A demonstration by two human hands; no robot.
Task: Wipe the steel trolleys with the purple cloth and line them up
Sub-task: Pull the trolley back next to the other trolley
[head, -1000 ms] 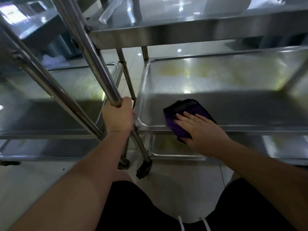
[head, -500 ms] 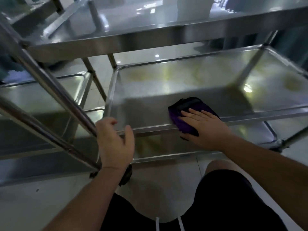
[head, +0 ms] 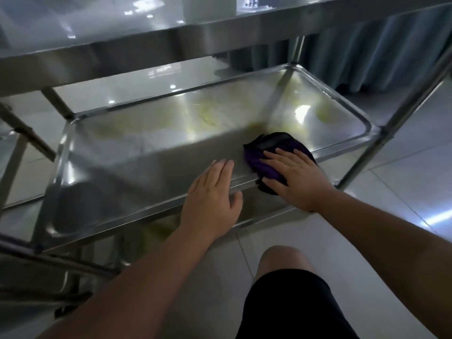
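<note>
**Pressing the purple cloth onto the trolley's middle shelf**

Pressing flat, the right hand (head: 297, 178) lies with straight, spread fingers on the purple cloth (head: 264, 157), which is bunched on the near right part of the middle shelf (head: 137, 152) of the steel trolley (head: 396, 113) and hangs a little over the shelf's near rim. The right grip is open, palm down on the cloth. Just left of it, the left hand (head: 212, 192) rests over the same near rim, fingers straight and together on the shelf surface, thumb out to the right below the rim; its grip is open too and holds nothing. Yellowish smears mark the far half of the shelf. The trolley's top shelf (head: 151, 45) runs across above. A second steel frame (head: 29, 253) stands at the near left. The person's knee (head: 283, 260) shows above the tiled floor (head: 403, 192).
</note>
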